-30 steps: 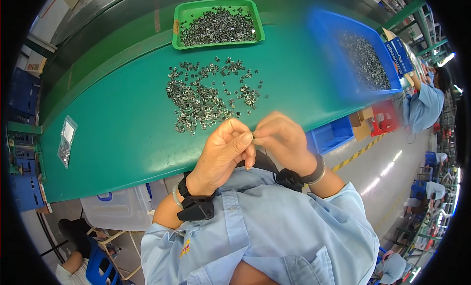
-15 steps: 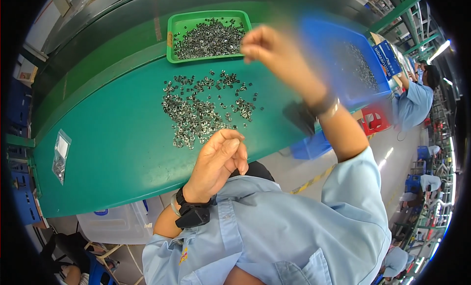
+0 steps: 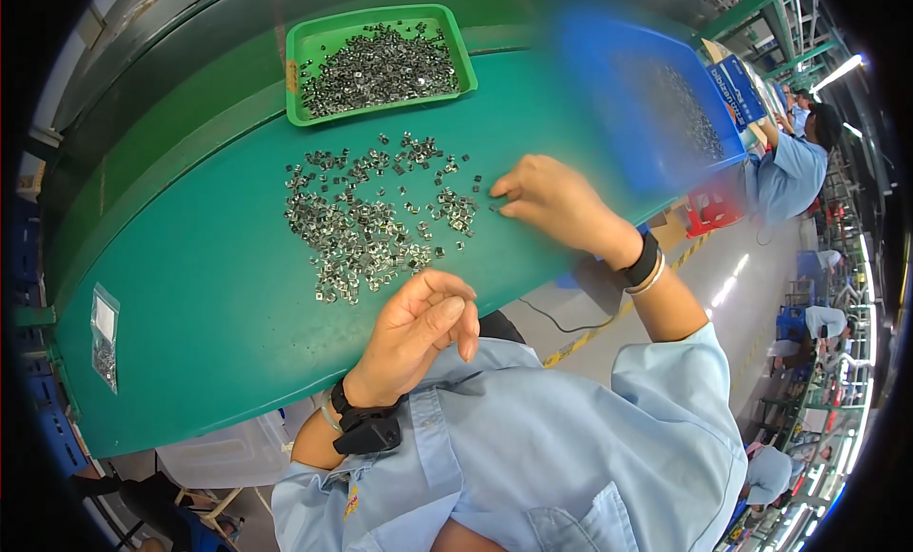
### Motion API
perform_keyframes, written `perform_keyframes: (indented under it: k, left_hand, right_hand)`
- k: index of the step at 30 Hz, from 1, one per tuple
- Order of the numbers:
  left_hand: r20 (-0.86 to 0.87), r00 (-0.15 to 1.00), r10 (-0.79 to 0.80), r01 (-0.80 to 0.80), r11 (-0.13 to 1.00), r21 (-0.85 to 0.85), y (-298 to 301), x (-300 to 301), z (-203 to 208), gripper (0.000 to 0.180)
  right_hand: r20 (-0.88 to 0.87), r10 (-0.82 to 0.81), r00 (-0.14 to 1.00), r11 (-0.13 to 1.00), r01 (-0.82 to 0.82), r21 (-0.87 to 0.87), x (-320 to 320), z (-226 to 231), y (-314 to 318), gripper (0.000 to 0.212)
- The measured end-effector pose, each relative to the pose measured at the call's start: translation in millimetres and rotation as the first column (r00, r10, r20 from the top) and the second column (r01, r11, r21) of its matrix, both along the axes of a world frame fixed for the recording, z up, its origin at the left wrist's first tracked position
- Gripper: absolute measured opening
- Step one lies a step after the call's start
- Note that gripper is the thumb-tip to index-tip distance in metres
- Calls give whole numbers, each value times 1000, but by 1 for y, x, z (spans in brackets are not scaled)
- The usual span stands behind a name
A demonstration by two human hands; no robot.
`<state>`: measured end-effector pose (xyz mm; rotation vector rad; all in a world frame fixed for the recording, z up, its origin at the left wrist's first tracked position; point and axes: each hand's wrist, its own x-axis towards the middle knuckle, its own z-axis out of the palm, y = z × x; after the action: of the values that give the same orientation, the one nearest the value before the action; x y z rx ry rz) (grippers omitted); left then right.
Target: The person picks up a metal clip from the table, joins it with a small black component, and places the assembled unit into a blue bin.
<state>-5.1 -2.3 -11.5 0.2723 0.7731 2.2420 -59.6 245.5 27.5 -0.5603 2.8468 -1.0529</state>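
Note:
My left hand hovers over the near edge of the green table, its fingers curled and the thumb bent against them. Whatever it may hold is hidden. To the right of a loose pile of small black and silver metal parts, my right hand is low over the tabletop. Its thumb and forefinger tips are slightly apart, beside a single small dark part. Behind the pile stands a green tray holding many more of these parts.
A blue bin with small parts inside stands at the right, partly blurred. On the left of the table lies a clear plastic bag of small parts. A co-worker in blue is at the far right, beyond a red container.
My right hand has come from the green tray's right edge down to the table beside the pile. My left hand keeps its curled pose. The view has shifted slightly.

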Motion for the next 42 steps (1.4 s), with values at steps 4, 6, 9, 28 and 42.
perform_keyframes:
  k: [4,6,9,28,42]
  left_hand:
    - [17,1000,-6,6,999,47,-1,0,-1,15]
    - [30,999,12,-14,998,58,0,1,-1,15]
    - [44,998,52,-53,998,18,3,-1,2,16]
    - [1,982,188,-184,963,-198,10,4,13,23]
    - [-35,979,202,-205,960,-191,7,5,15,21]
  right_hand:
    - [-178,110,978,990,-91,110,-2,-8,-2,16]
    - [-180,89,980,993,-74,91,1,-11,0,16]
    - [-212,95,973,995,-90,34,10,-5,-9,15]
    - [-410,117,904,959,-211,-191,44,10,-56,23]
    - [-484,54,874,966,-169,-197,49,12,-62,19]
